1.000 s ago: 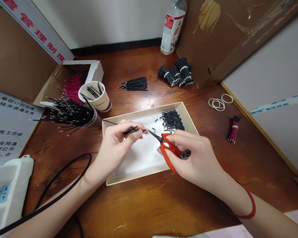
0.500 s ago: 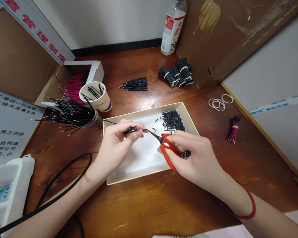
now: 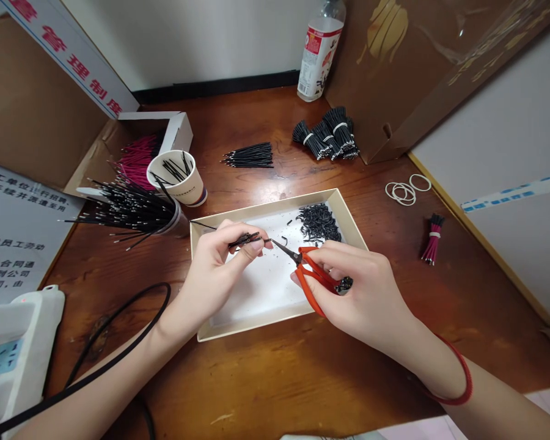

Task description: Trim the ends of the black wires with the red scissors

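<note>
Above a shallow white-lined tray (image 3: 252,330), my left hand (image 3: 220,263) pinches several short black wires (image 3: 244,240) between thumb and fingers. My right hand (image 3: 362,281) is closed round red-handled scissors (image 3: 311,281), whose thin blades point left and end beside the wire tips at my left fingertips. A bundle of dark wire ends (image 3: 344,285) also shows within my right hand, behind the handles. Small black cut pieces (image 3: 319,222) are heaped in the tray's back right corner, with a few loose bits near them.
Black wires (image 3: 128,208) fill a clear cup at left, beside a paper cup (image 3: 190,189) and a box of magenta wires (image 3: 140,159). Behind the tray lie loose wires (image 3: 252,155) and tied bundles (image 3: 330,134); rubber bands (image 3: 401,192) and a magenta bundle (image 3: 433,239) lie right.
The wires between my left fingertips have shifted slightly, and the scissor tips sit a little farther right of them. Both hands otherwise keep nearly the same place.
</note>
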The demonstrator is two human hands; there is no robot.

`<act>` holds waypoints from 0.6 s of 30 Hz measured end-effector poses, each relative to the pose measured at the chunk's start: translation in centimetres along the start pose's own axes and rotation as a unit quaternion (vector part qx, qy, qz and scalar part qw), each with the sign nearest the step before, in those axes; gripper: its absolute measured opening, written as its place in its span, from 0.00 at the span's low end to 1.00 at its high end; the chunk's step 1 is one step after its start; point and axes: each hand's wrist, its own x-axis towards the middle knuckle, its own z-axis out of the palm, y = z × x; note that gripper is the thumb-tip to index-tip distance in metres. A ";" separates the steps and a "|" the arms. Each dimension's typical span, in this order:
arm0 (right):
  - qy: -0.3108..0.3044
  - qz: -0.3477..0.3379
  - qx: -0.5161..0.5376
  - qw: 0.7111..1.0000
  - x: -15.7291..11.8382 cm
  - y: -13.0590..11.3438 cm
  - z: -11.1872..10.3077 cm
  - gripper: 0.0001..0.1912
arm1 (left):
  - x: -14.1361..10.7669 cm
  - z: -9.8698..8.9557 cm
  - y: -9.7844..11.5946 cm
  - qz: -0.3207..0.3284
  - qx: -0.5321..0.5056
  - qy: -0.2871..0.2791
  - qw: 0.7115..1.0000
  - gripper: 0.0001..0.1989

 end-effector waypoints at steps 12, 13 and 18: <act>0.050 0.085 0.149 0.984 1.0 -0.3 0.3 0.07 | 0.0 0.1 0.2 -0.016 -0.015 -0.013 1.000 0.07; 0.050 0.093 0.187 0.977 1.3 -0.4 0.4 0.08 | 0.0 0.1 0.2 -0.018 -0.017 -0.016 1.000 0.06; 0.033 0.085 0.274 0.957 2.8 -0.7 0.9 0.08 | 0.0 0.2 0.4 -0.022 -0.012 -0.020 0.999 0.07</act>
